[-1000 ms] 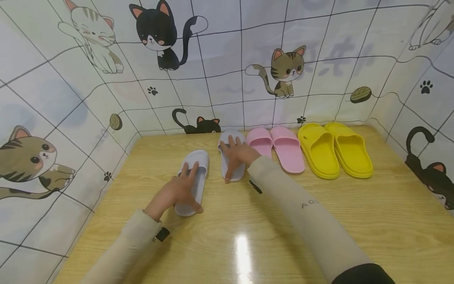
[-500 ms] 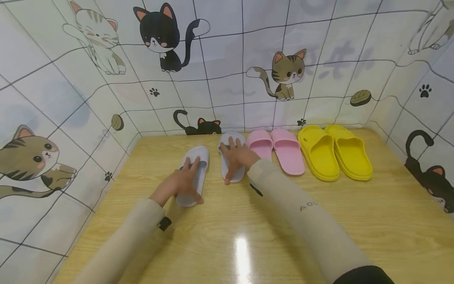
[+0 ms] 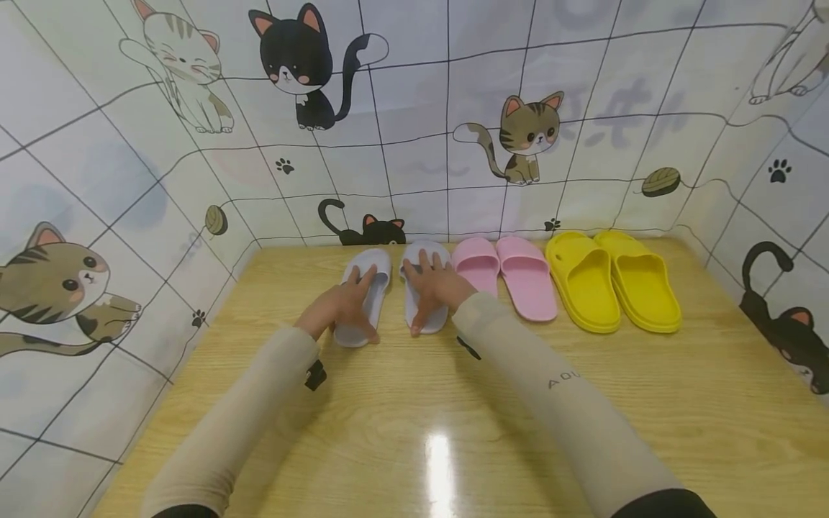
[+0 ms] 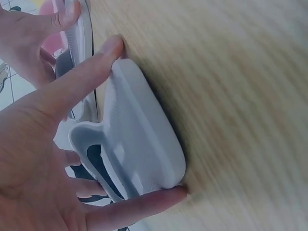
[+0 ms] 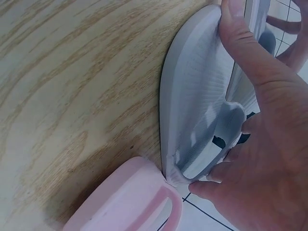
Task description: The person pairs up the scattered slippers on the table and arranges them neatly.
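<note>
A pale grey slipper (image 3: 350, 337) lies on the wooden table, toe toward the back wall. My left hand (image 3: 340, 302) spans it from above; in the left wrist view the thumb (image 4: 96, 70) and little finger (image 4: 139, 209) grip opposite sides of the sole. To its right lies the matching pale grey slipper (image 3: 435, 321), held by my right hand (image 3: 443, 284). The right wrist view has that thumb (image 5: 245, 43) at the heel end and the other fingers around the strap (image 5: 226, 130). A narrow gap separates the two grey slippers.
Right of the grey pair stand pink slippers (image 3: 529, 291), close against the right grey one. Yellow slippers (image 3: 648, 288) come after them. A back wall (image 3: 414, 108) and side walls printed with cats enclose the wooden table (image 3: 363, 446).
My left hand has slid its grey slipper away from me and slightly right, bringing it nearly level with the other one. The right hand and its slipper have stayed in place.
</note>
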The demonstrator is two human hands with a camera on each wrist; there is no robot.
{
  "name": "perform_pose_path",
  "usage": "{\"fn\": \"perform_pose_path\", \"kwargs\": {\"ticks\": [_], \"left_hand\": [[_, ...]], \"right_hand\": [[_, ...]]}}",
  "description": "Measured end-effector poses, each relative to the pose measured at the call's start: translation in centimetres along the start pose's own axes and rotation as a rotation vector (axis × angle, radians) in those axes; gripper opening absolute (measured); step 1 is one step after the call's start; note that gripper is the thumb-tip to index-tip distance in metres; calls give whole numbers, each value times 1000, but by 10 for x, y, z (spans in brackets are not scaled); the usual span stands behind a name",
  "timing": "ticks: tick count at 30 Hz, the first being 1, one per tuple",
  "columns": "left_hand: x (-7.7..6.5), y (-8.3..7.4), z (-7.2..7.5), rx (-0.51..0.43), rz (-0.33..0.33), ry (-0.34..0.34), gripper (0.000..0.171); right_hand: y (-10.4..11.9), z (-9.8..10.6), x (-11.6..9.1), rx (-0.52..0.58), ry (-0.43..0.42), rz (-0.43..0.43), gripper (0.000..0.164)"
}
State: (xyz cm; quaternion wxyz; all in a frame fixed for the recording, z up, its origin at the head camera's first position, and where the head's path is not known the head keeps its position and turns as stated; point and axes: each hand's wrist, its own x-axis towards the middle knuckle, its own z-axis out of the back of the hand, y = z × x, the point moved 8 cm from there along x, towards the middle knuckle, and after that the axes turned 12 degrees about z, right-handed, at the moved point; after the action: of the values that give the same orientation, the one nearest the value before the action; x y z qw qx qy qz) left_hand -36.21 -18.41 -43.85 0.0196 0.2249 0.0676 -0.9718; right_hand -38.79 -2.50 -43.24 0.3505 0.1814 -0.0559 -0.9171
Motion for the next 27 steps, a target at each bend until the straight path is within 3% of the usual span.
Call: {"fn": "perform_pose_path", "kwargs": {"ticks": [11, 18, 27], "left_hand": [[18, -22, 11, -12, -21, -26, 147], [21, -35, 15, -8, -43, -53, 149], [24, -33, 13, 54, -3, -71, 158]], "right_hand": [[-2, 2, -2, -24, 0, -9, 143], [-9, 0, -2, -25, -23, -28, 145], [-5, 3, -3, -37, -95, -56, 152]]}}
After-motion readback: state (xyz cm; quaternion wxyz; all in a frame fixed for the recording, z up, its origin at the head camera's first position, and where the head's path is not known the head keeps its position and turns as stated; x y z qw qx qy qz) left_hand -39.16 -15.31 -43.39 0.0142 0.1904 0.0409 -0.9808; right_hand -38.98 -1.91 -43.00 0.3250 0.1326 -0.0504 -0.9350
